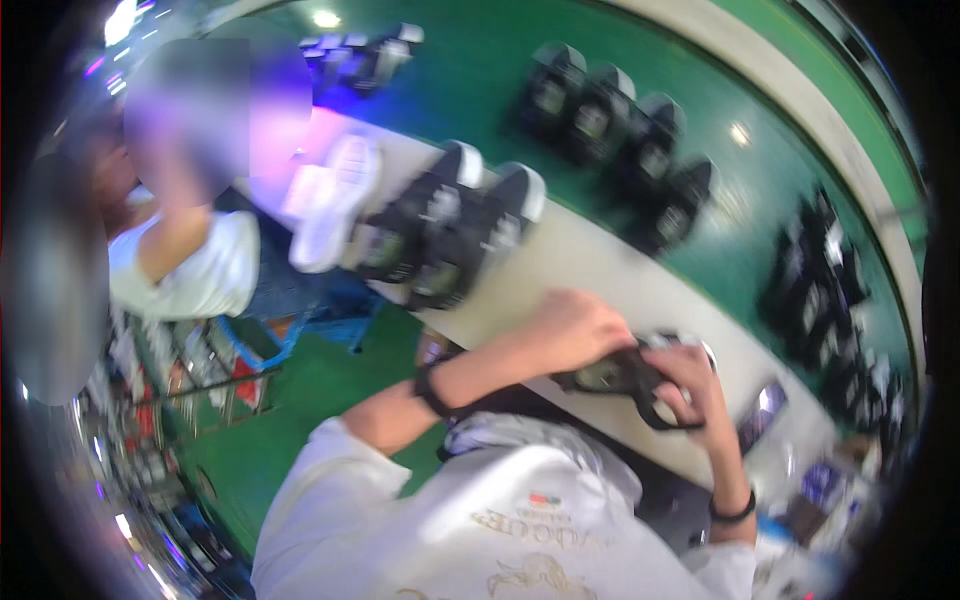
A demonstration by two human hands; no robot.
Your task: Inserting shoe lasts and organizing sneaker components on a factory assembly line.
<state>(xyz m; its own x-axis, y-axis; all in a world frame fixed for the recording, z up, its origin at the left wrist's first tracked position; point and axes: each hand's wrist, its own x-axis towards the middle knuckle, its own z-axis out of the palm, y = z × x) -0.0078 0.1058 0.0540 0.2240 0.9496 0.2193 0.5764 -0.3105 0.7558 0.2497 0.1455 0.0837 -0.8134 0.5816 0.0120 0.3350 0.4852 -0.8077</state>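
The person's right hand (687, 378) is clamped on one end of a black shoe (632, 375), its thumb and fingers curled around the edge. The left hand (583, 325) is bunched into a fist and touches the shoe's upper side; blur makes it impossible to tell what, if anything, it pinches. The shoe is held at the near edge of a long, pale table (575, 262). A dark flat object (763, 415) lies on the table to the right of the right hand. Farther left along the table, black shoes (440, 240) stand beside white shoes (335, 205), whose pale soles show. Beyond the table, more dark shoes (600, 115) stand in a row on a green floor (450, 75). At far left is a co-worker's white sleeve (205, 265).
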